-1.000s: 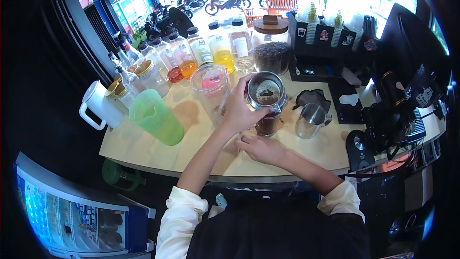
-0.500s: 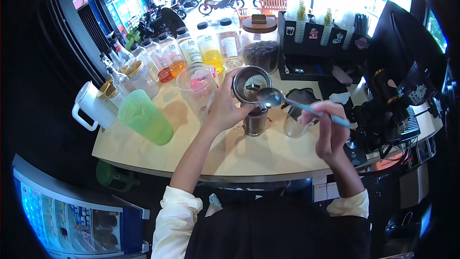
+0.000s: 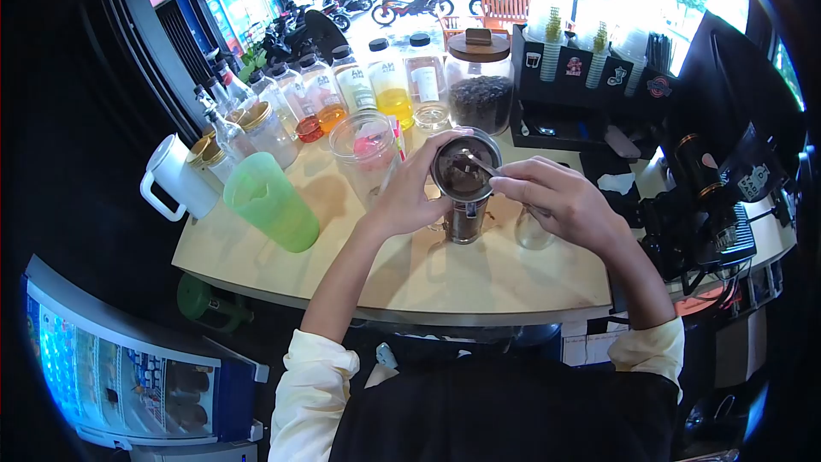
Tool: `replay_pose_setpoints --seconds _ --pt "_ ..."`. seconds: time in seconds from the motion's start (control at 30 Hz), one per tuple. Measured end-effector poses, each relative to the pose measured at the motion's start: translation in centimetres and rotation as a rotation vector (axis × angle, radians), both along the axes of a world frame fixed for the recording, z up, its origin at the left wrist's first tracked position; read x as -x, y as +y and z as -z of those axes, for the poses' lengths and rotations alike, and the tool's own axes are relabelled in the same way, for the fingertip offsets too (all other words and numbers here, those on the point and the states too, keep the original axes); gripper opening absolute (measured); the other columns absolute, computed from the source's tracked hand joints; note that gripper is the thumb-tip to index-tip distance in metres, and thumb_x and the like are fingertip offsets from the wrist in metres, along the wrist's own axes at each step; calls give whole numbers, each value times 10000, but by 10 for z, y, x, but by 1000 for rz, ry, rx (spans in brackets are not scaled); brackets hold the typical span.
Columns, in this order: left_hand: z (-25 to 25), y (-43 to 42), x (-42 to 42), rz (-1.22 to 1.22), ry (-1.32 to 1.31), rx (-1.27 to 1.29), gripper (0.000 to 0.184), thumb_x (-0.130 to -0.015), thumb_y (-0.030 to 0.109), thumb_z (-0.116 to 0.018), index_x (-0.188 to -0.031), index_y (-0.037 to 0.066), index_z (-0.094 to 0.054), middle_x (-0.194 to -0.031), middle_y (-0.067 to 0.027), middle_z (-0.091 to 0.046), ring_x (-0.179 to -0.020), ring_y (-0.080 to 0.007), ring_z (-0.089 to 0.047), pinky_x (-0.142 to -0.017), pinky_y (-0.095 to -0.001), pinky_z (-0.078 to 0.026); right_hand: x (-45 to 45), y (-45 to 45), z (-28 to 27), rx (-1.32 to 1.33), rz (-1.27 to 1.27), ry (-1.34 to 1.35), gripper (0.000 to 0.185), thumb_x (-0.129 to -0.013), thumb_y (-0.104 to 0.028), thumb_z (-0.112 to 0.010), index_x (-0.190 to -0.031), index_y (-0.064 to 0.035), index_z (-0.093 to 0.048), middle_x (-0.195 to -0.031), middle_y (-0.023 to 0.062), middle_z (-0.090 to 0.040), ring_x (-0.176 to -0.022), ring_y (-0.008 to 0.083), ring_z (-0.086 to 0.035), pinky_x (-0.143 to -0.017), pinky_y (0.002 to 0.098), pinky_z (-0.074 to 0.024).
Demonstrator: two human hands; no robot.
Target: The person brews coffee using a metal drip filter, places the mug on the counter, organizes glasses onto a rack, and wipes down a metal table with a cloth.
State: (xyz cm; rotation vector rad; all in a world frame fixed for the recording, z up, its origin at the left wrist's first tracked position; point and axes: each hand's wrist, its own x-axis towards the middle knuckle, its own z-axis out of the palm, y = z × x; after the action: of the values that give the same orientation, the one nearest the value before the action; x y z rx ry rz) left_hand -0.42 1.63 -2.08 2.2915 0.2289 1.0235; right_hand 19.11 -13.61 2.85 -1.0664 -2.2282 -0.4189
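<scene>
My left hand (image 3: 404, 198) is wrapped around the side of a round metal cup (image 3: 440, 184), whose dark brown inside faces me. Directly below it stands a glass mug (image 3: 464, 227) with dark contents; whether the two touch I cannot tell. Between the fingers of my right hand (image 3: 564, 201) is a spoon (image 3: 484, 166), its bowl end down inside the metal cup. A clear plastic tub (image 3: 349, 139) with something pink in it stands close by my left hand. Partly behind my right hand is a clear glass container (image 3: 532, 235).
A green pitcher (image 3: 272, 205) and a white jug (image 3: 178, 180) are at the left. Bottles with coloured liquid (image 3: 395, 98) and a wooden-lidded jar (image 3: 479, 98) line the back. Right of them sit a black cup organizer (image 3: 556, 77) and dark equipment (image 3: 710, 197). The counter's front edge (image 3: 402, 312) is near me.
My right hand has moved left and put the spoon into the metal cup. The cup's inside looks darker than before. My left hand keeps its hold, and the view has shifted slightly.
</scene>
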Motion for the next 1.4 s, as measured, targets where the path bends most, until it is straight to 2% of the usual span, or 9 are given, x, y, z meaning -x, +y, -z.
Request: replay_pose_setpoints --seconds 0.2,0.3,0.4,0.5,1.17,1.27,1.33,1.37,1.4 --pt "-7 -5 2 0 -17 -6 784 -662 25 -753 -1348 100 -381 -1271 -130 -537 -1201 -270 -530 -1021 -362 -424 2 -3 -1 41 -43 18 368 -769 -16 -650 -1125 -90 -598 -1016 81 -609 -847 264 -632 -698 352 -537" --pt "-8 -7 2 -12 -28 -14 785 -666 22 -754 -1350 93 -376 -1272 -127 -538 -1202 -266 -529 -1023 -365 -422 6 -9 1 -41 -42 164 377 -762 -8 -651 -1129 -68 -586 -999 92 -614 -833 270 -632 -693 353 -537" --pt "-6 -4 1 -25 -42 -40 784 -671 26 -757 -1351 87 -371 -1272 -130 -538 -1203 -262 -530 -1020 -367 -425 9 -15 9 -45 -71 53 413 -731 27 -639 -1135 -21 -564 -1009 108 -610 -841 265 -631 -693 358 -540" --pt "-7 -7 0 -8 -45 -27 787 -675 30 -758 -1354 84 -365 -1269 -135 -539 -1207 -257 -528 -1016 -367 -430 7 -10 18 -33 -34 -84 444 -702 26 -640 -1136 -28 -566 -1031 107 -600 -867 255 -629 -697 358 -544" --pt "-1 -3 -3 -27 -36 -24 784 -682 49 -753 -1359 92 -360 -1274 -135 -519 -1209 -279 -519 -1015 -377 -424 -3 -11 18 -34 -38 -79 453 -684 18 -646 -1126 -32 -564 -978 92 -582 -842 242 -624 -689 340 -545" --pt "1 1 -4 -35 -37 -89 791 -679 40 -752 -1363 99 -360 -1274 -140 -518 -1224 -287 -503 -1005 -370 -433 -4 -10 15 -36 -41 -84 438 -683 11 -650 -1111 -33 -569 -977 92 -580 -840 237 -621 -689 339 -543" --pt "0 0 -3 -32 -17 15 799 -677 75 -758 -1367 112 -357 -1311 -133 -498 -1240 -309 -484 -1073 -428 -360 -5 -10 14 -56 -29 -92 427 -684 7 -652 -1102 -33 -573 -979 92 -579 -840 236 -620 -687 338 -541" --pt "1 1 -3 -33 -17 16 799 -677 75 -758 -1367 112 -357 -1311 -133 -498 -1240 -309 -484 -1073 -428 -360 -6 -9 14 -25 -35 -107 417 -685 4 -654 -1093 -34 -577 -977 91 -577 -840 236 -619 -686 337 -541" --pt "2 4 -3 -63 7 -45 799 -679 96 -755 -1370 117 -354 -1332 -126 -485 -1249 -316 -473 -1104 -461 -296 -7 -9 14 7 -40 -122 408 -685 1 -655 -1084 -35 -581 -976 91 -576 -840 236 -619 -684 336 -540"
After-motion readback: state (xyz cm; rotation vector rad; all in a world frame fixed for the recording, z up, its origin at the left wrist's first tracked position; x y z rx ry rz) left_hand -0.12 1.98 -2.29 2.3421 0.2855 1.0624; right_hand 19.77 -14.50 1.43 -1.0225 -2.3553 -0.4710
